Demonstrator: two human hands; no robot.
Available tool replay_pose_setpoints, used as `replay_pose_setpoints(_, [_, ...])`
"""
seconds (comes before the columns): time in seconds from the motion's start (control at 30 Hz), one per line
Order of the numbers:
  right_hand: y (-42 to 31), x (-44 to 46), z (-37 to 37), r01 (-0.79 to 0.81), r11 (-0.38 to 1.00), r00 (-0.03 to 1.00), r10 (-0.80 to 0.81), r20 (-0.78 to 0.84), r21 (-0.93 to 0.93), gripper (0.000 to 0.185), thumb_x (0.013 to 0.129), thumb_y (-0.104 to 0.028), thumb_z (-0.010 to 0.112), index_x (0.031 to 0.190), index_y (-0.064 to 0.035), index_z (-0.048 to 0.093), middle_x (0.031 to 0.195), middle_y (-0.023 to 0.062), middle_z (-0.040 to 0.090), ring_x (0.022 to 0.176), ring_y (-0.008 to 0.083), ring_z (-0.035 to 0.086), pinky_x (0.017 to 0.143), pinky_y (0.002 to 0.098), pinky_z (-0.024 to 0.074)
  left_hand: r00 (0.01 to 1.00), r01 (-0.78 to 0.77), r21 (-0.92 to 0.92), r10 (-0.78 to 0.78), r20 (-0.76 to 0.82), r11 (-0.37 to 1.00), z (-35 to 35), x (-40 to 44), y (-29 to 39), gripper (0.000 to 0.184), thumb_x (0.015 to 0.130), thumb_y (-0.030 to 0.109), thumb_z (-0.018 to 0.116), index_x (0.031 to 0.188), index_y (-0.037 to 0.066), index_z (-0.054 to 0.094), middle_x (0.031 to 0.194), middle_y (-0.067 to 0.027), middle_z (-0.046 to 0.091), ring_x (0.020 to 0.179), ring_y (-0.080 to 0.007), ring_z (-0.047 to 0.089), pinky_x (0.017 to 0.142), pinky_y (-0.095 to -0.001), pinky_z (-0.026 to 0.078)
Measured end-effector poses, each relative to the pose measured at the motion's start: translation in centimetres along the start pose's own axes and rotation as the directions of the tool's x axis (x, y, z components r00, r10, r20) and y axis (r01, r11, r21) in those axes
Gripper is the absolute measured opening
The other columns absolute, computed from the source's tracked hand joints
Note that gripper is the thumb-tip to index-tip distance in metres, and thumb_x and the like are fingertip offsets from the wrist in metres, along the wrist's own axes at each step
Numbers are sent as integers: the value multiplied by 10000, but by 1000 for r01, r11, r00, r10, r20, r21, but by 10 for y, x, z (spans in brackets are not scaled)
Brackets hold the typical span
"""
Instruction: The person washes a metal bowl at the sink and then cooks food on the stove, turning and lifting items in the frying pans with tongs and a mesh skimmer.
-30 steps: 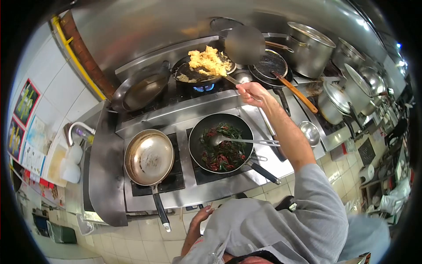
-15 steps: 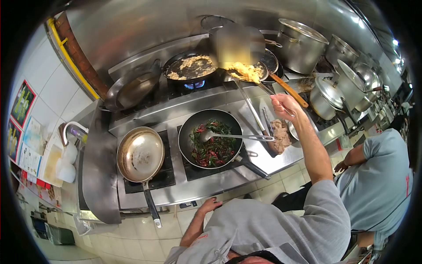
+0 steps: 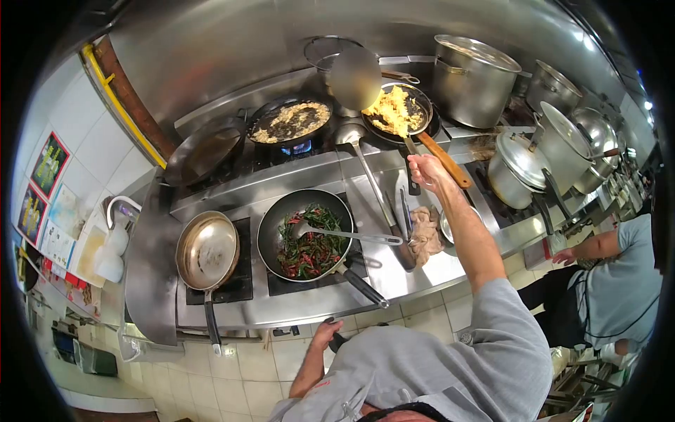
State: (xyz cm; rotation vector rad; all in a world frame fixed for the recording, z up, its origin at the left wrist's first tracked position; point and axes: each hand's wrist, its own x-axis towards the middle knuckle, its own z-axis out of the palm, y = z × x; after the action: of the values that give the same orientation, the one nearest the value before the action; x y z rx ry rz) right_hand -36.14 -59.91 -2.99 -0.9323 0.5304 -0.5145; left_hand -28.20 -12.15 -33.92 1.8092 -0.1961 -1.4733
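Observation:
My right hand (image 3: 429, 173) is closed on the handle of a metal cooking utensil (image 3: 410, 145). The utensil's head is hidden in yellow scrambled egg (image 3: 395, 111), which lies mostly on the left of a dark frying pan (image 3: 426, 105). That pan's wooden handle (image 3: 444, 162) points toward me, just right of my hand. Low beside the stove's front edge hangs my left hand (image 3: 326, 333), its fingers loosely apart and seemingly holding nothing. In front sits a black pan (image 3: 271, 211) of dark greens and red pieces, with a grey spoon (image 3: 351, 234) resting in it.
Minced food browns in a back pan (image 3: 320, 133) over a blue flame. A steel pan (image 3: 205, 254) stands front left. A long ladle (image 3: 374, 176) and a crumpled cloth (image 3: 425, 235) lie on the counter. Large pots (image 3: 472, 84) line the right. A co-worker (image 3: 619, 274) stands at right.
The view has shifted slightly. The egg is now heaped more to the left in its pan, baring dark pan surface. My right hand has shifted a little with the utensil still in it.

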Motion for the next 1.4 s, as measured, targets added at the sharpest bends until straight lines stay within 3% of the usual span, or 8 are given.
replay_pose_setpoints(0.07, [5,11,-7,3,1000,1000,-4,13,31,191,842,-89,512,657,-57,473,535,14,496,364,90,419,300,216,288,991,-96,-120,85,-100,988,12,-2,2,841,702,420,692,1305,-28,314,894,-33,569,791,-101,496,595,-261,375])
replay_pose_setpoints(0.37, [18,20,-9,14,999,997,-10,-72,51,197,846,-111,520,663,-69,461,521,11,479,351,102,410,294,213,294,991,-93,-262,63,-122,961,39,1,13,754,736,400,676,1291,16,338,1014,-71,554,855,-158,539,707,-330,391])
replay_pose_setpoints(0.6, [19,18,-4,-23,996,997,29,-74,90,226,862,-155,528,668,-77,446,523,12,477,373,105,429,299,212,301,991,-93,-320,57,-120,943,51,13,12,645,758,361,666,1245,34,397,989,-46,551,849,-140,542,681,-319,389])
replay_pose_setpoints(0.67, [17,17,-2,-25,993,996,36,-85,119,240,866,-171,533,664,-78,442,521,14,473,376,107,428,302,212,298,988,-120,-373,74,-136,920,51,17,13,319,805,227,616,1073,100,500,991,-23,577,843,-160,569,698,-357,415])
replay_pose_setpoints(0.77, [11,17,0,-84,983,991,100,-93,163,271,868,-192,540,643,-87,433,502,10,450,371,107,410,305,215,291,979,-169,-418,102,-177,893,50,19,13,232,818,187,586,1033,122,528,977,-24,584,848,-166,578,674,-347,418])
replay_pose_setpoints(0.9, [12,23,-5,-118,979,992,122,-13,165,332,882,-222,512,582,-117,414,459,-7,398,347,101,362,296,214,262,977,-190,-531,107,-182,826,45,24,12,208,837,158,547,1039,114,524,1003,-37,581,854,-182,592,660,-348,423])
replay_pose_setpoints(1.2, [17,31,-18,-109,985,992,100,77,133,329,880,-213,503,576,-124,418,436,3,399,336,102,354,301,217,262,959,-235,-486,121,-255,842,56,42,9,162,887,159,457,1030,120,524,932,-21,622,817,-165,615,622,-294,434])
replay_pose_setpoints(1.4, [12,24,-15,-66,987,995,53,89,149,260,878,-174,498,634,-112,433,454,-3,411,345,99,365,306,219,279,949,-251,-510,105,-298,822,59,43,10,145,874,133,483,1011,117,529,923,-14,623,796,-160,621,601,-280,433])
